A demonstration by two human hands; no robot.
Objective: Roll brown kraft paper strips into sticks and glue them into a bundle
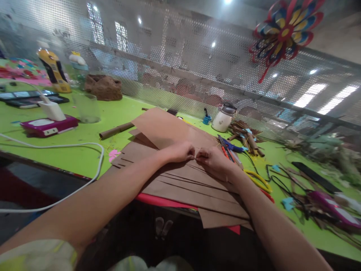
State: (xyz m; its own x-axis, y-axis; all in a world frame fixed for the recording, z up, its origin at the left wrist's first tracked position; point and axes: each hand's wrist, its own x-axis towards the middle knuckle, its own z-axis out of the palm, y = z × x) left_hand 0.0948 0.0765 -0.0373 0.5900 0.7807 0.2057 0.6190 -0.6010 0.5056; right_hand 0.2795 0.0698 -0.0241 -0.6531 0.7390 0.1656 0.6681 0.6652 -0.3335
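Note:
Both hands meet over brown paper sheets [194, 194] that have long slits cut in them and hang over the near table edge. My left hand [184, 151] is closed in a pinch, and my right hand [213, 160] pinches close beside it, fingertips almost touching. Something tiny and pale may sit between the fingertips, too small to name. Behind the hands a plain brown sheet [158, 126] lies across the stack. Just right of my right hand are pliers or scissors with a blue handle [237, 147] and yellow-handled scissors [258, 180].
A purple power strip [49, 126] with a white charger [53, 110] stands left; its white cable [100, 160] crosses the table edge. A clear cup [87, 109], a yellow bottle [54, 71] and a white jar [223, 118] stand farther back. Dry brown scraps [248, 137] and a purple-handled tool [334, 209] lie right.

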